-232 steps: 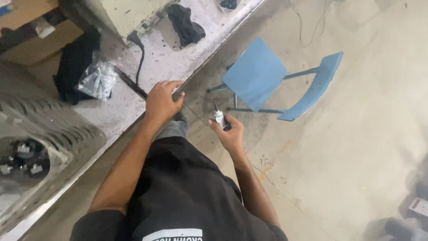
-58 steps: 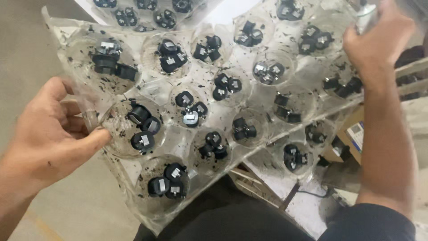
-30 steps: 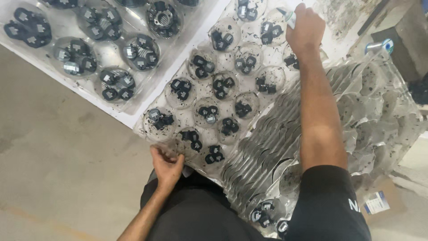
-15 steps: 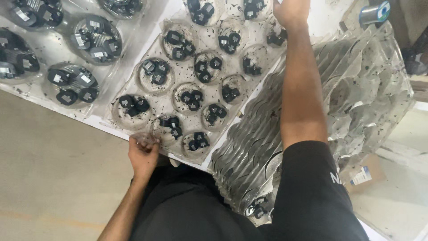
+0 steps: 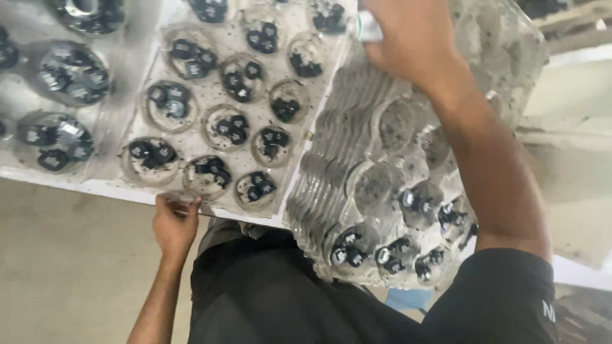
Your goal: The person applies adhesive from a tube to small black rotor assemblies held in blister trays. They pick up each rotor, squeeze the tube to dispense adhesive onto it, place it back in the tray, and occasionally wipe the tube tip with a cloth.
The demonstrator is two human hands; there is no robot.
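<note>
On the far left, a neighbouring tray of round cups with black parts lies on the white bench. Half a second back it filled more of the view; now it has slid toward the left edge as the head has moved in closer.

Next comes the clear tray, its cups each holding small black parts. Two seconds ago it was held up in the air; now it lies flat on the bench, its near edge just at the bench edge. The left hand is at that near edge, fingers curled and pinching the tray's rim, the same spot it gripped half a second ago. So the tray looks set down, with the hand only steadying or squaring it.

To the right of it, touching its side, a stack of empty clear trays leans out over the bench edge. The nearest cups of the top one hold a few black parts; the rest are bare and dusty.

Furthest right, the right arm reaches across the stack. The right hand sits over the tray's far right corner, its fingers closed around a small silver-and-green cylinder, partly hidden. It has held that place over the last second, so the placing seems about finished.
</note>
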